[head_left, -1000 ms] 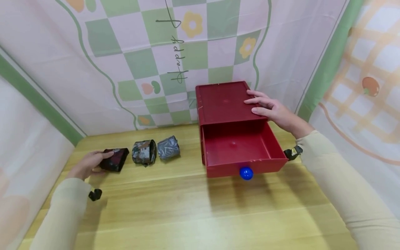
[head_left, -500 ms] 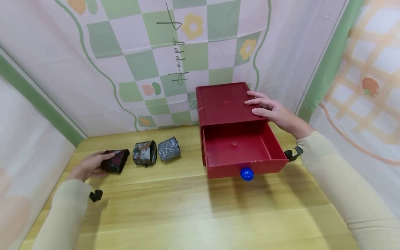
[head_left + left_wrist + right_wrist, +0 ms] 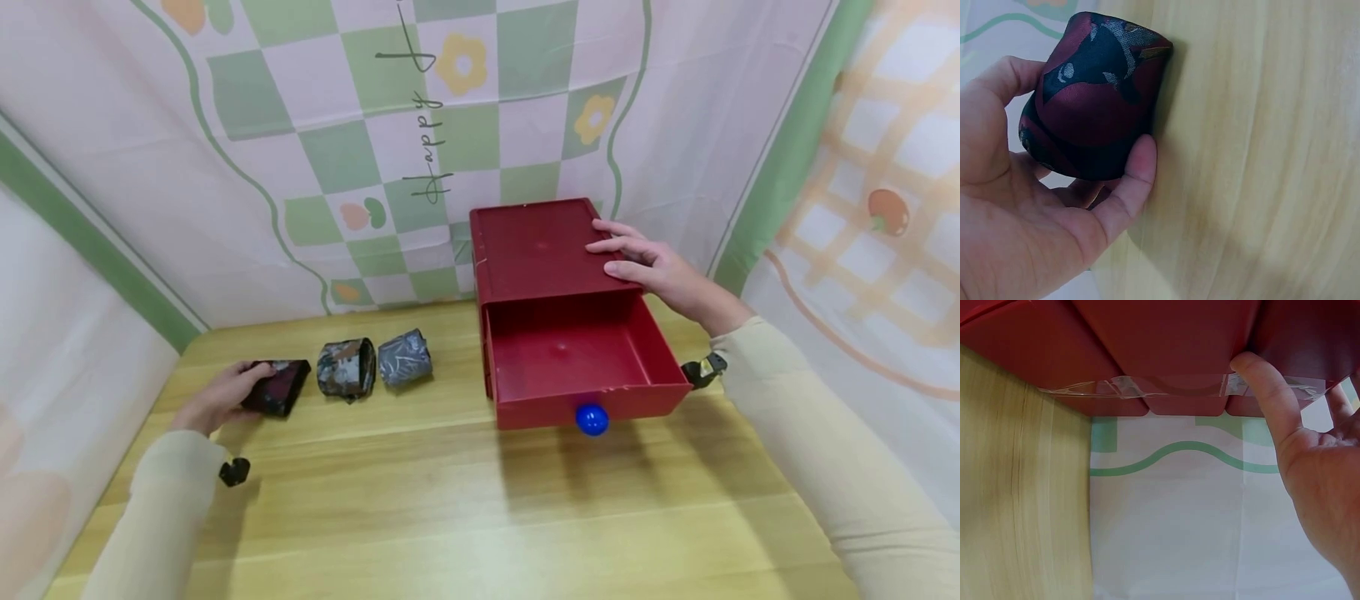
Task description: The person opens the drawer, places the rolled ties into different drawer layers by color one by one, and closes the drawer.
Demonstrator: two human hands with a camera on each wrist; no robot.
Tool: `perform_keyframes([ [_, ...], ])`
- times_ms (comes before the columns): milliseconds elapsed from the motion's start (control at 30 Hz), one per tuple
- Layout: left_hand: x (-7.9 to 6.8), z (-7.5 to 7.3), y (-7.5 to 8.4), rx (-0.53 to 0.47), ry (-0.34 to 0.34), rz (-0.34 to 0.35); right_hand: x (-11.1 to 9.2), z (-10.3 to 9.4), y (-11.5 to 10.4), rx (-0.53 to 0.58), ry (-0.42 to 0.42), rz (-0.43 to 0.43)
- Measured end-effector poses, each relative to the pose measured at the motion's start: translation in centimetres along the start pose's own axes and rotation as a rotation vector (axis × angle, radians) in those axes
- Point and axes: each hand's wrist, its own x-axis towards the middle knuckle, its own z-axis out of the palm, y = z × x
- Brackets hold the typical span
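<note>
A cloth bundle [image 3: 1094, 106] of maroon and near-black fabric, with grey patches and a tan fleck near one rim, looks squat and smooth with rounded edges. It sits at about eight o'clock from the middle of the head view, at the worktop [image 3: 420, 508]; whether it touches the surface I cannot tell. The left grip [image 3: 221, 393] pinches it between thumb and fingers from its nine o'clock side. Near it, at three o'clock, lies a mottled bundle [image 3: 345, 368] in grey, black and brown, its hollow end facing three o'clock; just beyond is a grey bundle [image 3: 404, 358] with pale line markings. That makes three bundles. Further off at three o'clock stands one red box [image 3: 540, 250], one drawer [image 3: 645, 403] pulled out towards six o'clock, bearing one blue knob [image 3: 592, 420]. The right grip [image 3: 663, 262] clasps nothing: its spread fingers rest over the box's three o'clock edge. Two small black devices [image 3: 703, 370] show, one by each wrist
</note>
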Motion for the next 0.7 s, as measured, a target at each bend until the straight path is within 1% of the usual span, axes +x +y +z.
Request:
perform_keyframes([
  [100, 0.24, 0.02, -0.18, 0.003, 0.004, 0.004, -0.05, -0.03, 0.04, 0.004, 0.0, 0.008],
  [200, 0.23, 0.07, -0.12, 0.009, 0.011, -0.008, -0.09, -0.06, 0.05, -0.004, 0.0, 0.015],
  [367, 0.25, 0.39, -0.21, -0.009, 0.071, -0.022, -0.12, -0.01, 0.1, -0.007, -0.001, 0.013],
  [467, 0.29, 0.57, -0.35, -0.018, 0.104, -0.016, -0.1, 0.0, 0.13, -0.006, -0.004, 0.011],
  [700, 0.36, 0.62, -0.42, -0.024, 0.131, -0.011, 0.04, -0.11, 0.24, 0.004, -0.007, 0.013],
])
